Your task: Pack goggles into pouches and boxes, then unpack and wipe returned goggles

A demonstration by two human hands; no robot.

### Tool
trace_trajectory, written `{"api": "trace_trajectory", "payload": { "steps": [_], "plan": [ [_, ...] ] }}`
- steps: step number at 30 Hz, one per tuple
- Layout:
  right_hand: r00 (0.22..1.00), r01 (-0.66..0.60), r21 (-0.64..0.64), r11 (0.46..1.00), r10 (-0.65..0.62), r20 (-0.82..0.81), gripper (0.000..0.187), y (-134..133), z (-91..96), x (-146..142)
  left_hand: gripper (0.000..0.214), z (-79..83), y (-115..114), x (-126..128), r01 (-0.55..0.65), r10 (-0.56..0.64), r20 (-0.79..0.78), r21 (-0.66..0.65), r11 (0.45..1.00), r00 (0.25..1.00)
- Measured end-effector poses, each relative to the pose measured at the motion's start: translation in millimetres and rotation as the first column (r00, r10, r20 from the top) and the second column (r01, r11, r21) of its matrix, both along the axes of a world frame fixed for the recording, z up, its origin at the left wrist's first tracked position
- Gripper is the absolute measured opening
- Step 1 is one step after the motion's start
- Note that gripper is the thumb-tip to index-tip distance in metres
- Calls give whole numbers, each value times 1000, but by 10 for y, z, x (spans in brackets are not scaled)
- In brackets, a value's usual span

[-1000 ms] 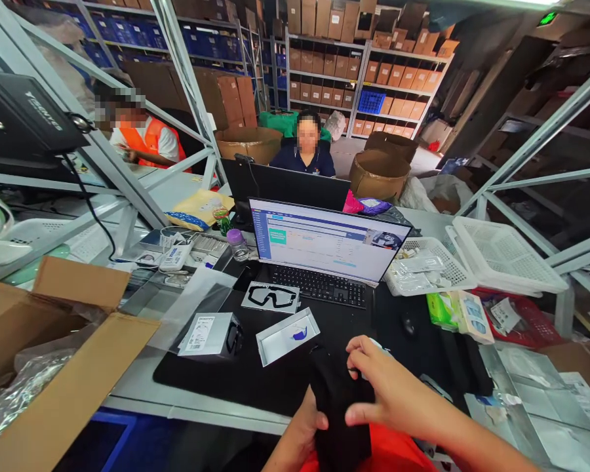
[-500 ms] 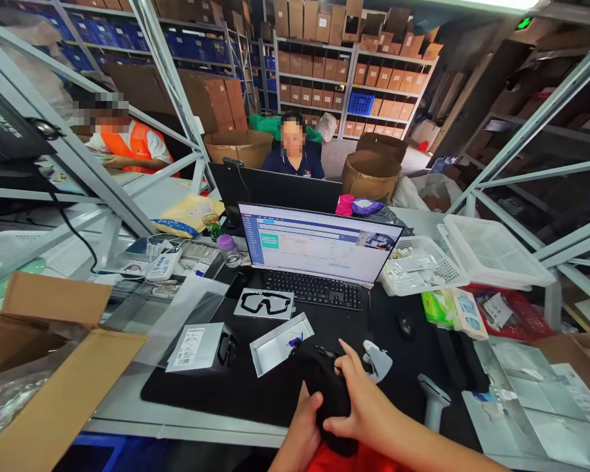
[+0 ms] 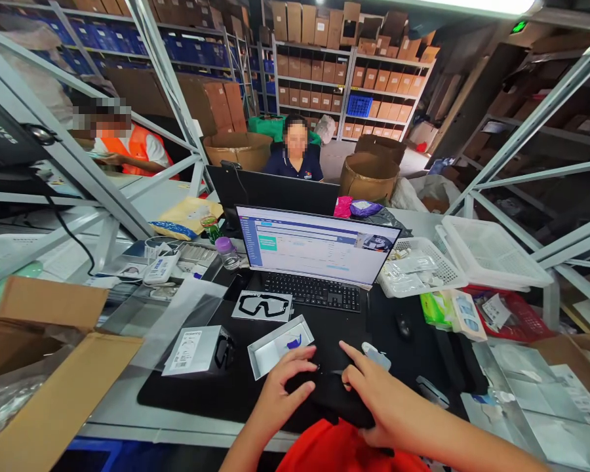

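A black case [image 3: 335,392] is low in front of me, hard to tell from the black mat around it. My right hand [image 3: 376,393] grips its right side with curled fingers, its index finger pointing outward. To the left of the case, my left hand [image 3: 286,383] has its fingers spread and holds nothing; its fingertips are close to the case's left edge. Just beyond sits an open grey box tray [image 3: 265,357] with a small blue item [image 3: 294,341] inside. A white-grey piece [image 3: 377,357] lies past my right hand, partly covered by it.
A box lid with a goggle picture [image 3: 263,306] lies before the keyboard [image 3: 312,292] and monitor [image 3: 314,246]. A grey box [image 3: 191,352] stands left, a scanner [image 3: 432,391] and mouse [image 3: 403,326] right. Open cartons flank the desk; two people sit beyond.
My left hand has let go of the black case and moved left, fingers spreading. The case has tipped lower, still in my right hand. The scanner is more hidden by my right forearm.
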State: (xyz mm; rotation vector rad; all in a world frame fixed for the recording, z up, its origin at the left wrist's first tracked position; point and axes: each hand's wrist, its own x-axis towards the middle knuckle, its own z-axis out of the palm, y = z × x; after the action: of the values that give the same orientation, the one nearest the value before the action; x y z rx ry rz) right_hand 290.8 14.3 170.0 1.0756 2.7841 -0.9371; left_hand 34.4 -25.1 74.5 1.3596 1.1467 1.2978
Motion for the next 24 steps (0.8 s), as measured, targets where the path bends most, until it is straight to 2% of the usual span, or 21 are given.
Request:
{"api": "trace_trajectory", "payload": {
  "steps": [2, 5, 7, 10, 15, 20, 22, 24],
  "plan": [
    [1000, -13, -6, 1000, 13, -2, 56, -55, -46, 20, 25, 64, -28, 1, 86, -91, -103, -54, 995, 991],
    [1000, -29, -27, 999, 29, 7, 55, -121, -39, 23, 30, 98, -79, 41, 101, -116, -101, -147, 984, 988],
    [999, -42, -35, 999, 42, 10, 53, -153, -15, 11, 23, 93, -98, 60, 111, -130, -104, -175, 978, 986],
    [999, -50, -51, 997, 50, 9, 53, -186, -12, -11, 8, 47, -115, 76, 143, -167, -129, -176, 974, 978],
    [1000, -6, -121, 993, 8, 13, 51, -212, -70, -13, 6, -111, -230, 126, 159, -178, -177, -116, 980, 968],
    [982, 129, -295, 947, -164, -97, 44, -217, -53, -13, 22, -321, -423, 277, 4, -14, -72, -144, 990, 997],
    [969, 136, -325, 936, -194, -153, 33, -224, -22, -37, 29, -385, -467, 344, -87, 95, 29, -214, 973, 995],
    [957, 145, -318, 937, -214, -194, 20, -234, 7, -71, 35, -413, -489, 398, -165, 221, 142, -325, 931, 965]
  ]
}}
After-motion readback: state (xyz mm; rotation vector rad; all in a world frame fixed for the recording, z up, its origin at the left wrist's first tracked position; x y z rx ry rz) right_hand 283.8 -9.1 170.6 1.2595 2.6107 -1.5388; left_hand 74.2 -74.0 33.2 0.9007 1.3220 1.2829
